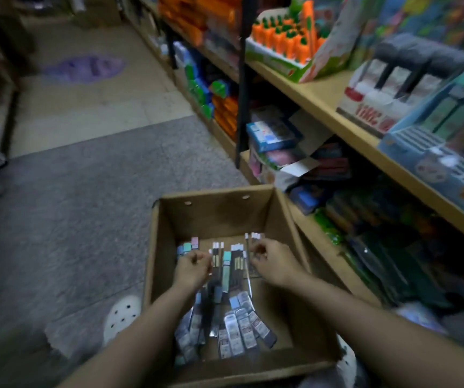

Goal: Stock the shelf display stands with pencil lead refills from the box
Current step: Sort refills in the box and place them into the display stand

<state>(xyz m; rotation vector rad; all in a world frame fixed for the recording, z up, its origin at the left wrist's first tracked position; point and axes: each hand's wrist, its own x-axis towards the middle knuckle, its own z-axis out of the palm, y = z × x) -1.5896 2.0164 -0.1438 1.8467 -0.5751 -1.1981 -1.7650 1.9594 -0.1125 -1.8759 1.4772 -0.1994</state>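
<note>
inside the box, both hands' fingers curl, seemingly pinching lead refills lying lengthwise away; right hand nearer the shelf.

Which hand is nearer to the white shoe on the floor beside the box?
Left. The left hand is inside the cardboard box on its left side, the side where the white shoe stands. The right hand is farther right in the box, toward the shelves.

Two bare forearms with no sleeves, left hand and right hand without rings or watch, white clog with round holes below and left of the fingers
</note>
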